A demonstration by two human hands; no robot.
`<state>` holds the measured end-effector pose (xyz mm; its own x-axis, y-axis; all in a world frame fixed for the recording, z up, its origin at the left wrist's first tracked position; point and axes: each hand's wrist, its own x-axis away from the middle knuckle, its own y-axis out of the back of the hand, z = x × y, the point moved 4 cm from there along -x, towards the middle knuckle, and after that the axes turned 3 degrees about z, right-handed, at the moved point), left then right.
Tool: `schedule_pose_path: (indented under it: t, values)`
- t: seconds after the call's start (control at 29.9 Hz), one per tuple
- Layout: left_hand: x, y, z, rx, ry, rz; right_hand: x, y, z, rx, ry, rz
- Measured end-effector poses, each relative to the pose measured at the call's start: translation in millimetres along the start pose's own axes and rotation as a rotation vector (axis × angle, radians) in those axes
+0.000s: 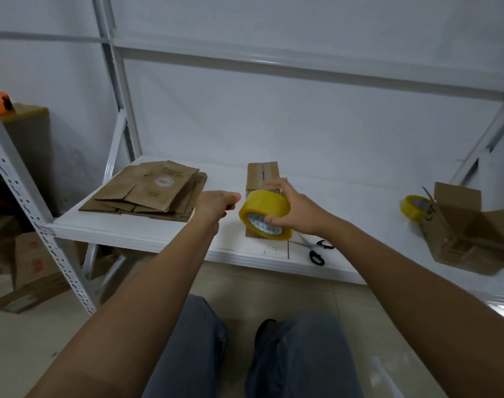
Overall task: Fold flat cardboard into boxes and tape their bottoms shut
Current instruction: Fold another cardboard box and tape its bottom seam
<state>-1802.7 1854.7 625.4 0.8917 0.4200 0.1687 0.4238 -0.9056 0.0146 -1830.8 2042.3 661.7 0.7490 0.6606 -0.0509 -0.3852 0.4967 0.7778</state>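
Here, the right hand [298, 209] holds a yellow roll of packing tape [264, 214] just above the white shelf [147, 225], fingers curled over the top of the roll and the thumb tucked into its core. The left hand [216, 203] sits at nine o'clock from the roll, just beside it, with its fingertips drawn together in a narrow pinch; whether they hold the free end of the tape cannot be told from this view.

Directly behind the roll, at its twelve o'clock, stands a folded cardboard box [262, 175] on the shelf, its closed flaps meeting in a seam along the upper face. The roll and the right hand hide the near part of this box.

At ten o'clock from the hands lies a stack of flat cardboard blanks [147, 191], fanned a little, with a printed label on the topmost sheet. At five o'clock from the roll, near the front edge of the shelf, lie black-handled scissors [316, 249] with blades pointing toward the box. Well apart at three o'clock a second yellow tape roll [413, 206] stands beside an open cardboard box [463, 228], tilted, with its flaps spread.

Below the shelf, the person's grey trouser legs [193, 349] fill the lower frame.
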Motion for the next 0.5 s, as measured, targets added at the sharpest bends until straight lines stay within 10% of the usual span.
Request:
schedule_pose_path:
  t: [0.5]
  values:
    - [-62, -1, 19, 0.103, 0.109, -0.158, -40, 70, -99, 0.546, -0.015, 0.052]
